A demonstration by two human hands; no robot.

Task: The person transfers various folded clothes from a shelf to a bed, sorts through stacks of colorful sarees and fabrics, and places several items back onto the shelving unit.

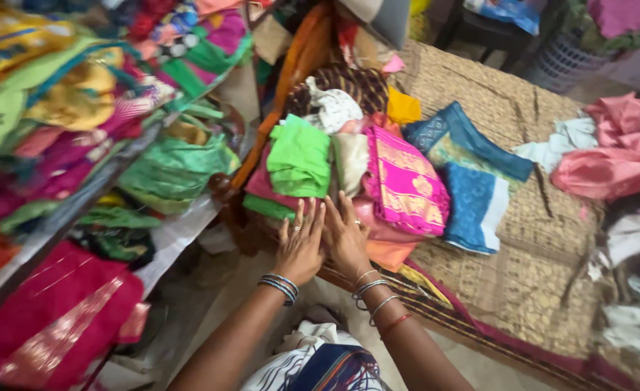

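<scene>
Both hands, left hand (300, 246) and right hand (345, 239), lie flat with fingers spread open (gripping nothing) against a stack of folded cloths at the bed's near edge. Topmost there sit a bright green folded cloth (300, 159) and a pink gold-patterned cloth (405, 181); bare brown patterned bedcover (537, 268) stretches open to the right, while crowded fabric shelves (66, 123) close in on the left.

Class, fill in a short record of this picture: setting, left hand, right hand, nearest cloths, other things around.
Setting: bed with patterned brown cover, cloth piled on it
Left hand: flat, fingers spread, at the pile's front edge
Right hand: flat beside the left, touching it
Nearest cloths: folded green cloth; pink cloth with gold pattern
Around: blue cloth; shelves of folded fabrics; pink garment
</scene>
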